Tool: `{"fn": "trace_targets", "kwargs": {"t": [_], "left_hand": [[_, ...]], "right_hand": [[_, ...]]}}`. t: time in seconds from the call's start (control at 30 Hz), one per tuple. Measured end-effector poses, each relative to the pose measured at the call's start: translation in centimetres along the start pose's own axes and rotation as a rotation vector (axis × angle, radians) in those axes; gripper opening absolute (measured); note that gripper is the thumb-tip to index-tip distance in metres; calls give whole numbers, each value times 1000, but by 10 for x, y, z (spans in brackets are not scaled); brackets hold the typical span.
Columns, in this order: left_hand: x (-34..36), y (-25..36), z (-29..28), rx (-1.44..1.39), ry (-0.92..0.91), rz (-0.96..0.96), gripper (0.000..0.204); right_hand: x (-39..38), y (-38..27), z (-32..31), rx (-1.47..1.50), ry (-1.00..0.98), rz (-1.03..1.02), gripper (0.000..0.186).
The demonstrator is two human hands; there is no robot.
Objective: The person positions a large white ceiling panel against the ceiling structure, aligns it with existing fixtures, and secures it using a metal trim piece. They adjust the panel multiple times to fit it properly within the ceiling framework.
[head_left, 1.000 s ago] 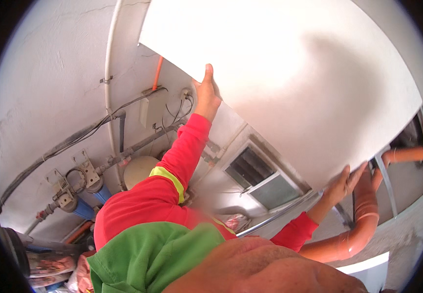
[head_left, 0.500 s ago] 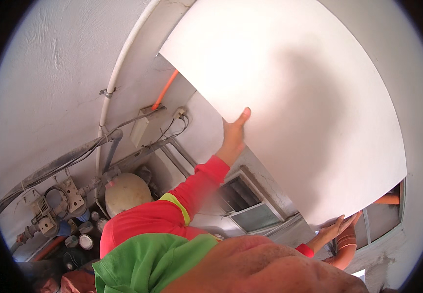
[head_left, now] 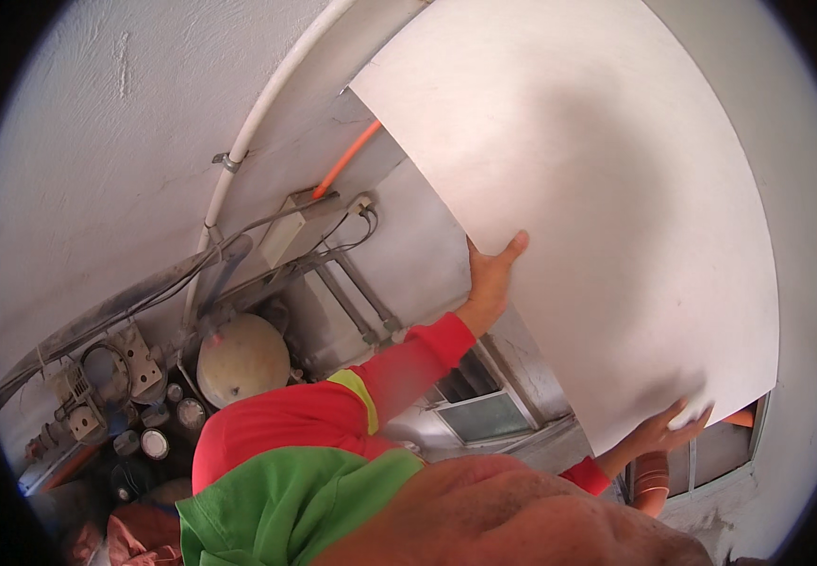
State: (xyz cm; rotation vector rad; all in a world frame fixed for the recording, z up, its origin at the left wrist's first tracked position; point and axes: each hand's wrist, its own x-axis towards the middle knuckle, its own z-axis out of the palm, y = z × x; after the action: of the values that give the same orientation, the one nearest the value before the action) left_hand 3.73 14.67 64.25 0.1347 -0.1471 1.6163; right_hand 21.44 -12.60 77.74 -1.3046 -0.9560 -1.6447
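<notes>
- Holding the panel [head_left: 607,217], we see it tilted across our upper right.
- Our left hand [head_left: 491,281] clamps onto its left edge.
- Our right hand [head_left: 652,435] touches its lower edge; whether clamped, we cannot tell.

Both hands [head_left: 491,276] [head_left: 652,437] touch a large white panel [head_left: 607,208] at its edges.

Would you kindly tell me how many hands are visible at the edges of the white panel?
2: the left hand at the left edge of the white panel, and the right hand at its lower edge. Any behind it would be hidden.
</notes>
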Motion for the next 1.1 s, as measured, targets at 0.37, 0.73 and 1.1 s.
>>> {"fn": "trace_targets", "kwargs": {"t": [0.37,0.73,1.1], "left_hand": [[-4,4,6,-51,-30,39,78],[-10,10,9,94,9,130,76],[-3,-5,-8,414,-78,259,72]], "right_hand": [[99,-265,-66,2122,-118,-882,39],[100,-240,-63,1688,-140,-770,22],[105,121,13,-197,-46,-16,63]]}}
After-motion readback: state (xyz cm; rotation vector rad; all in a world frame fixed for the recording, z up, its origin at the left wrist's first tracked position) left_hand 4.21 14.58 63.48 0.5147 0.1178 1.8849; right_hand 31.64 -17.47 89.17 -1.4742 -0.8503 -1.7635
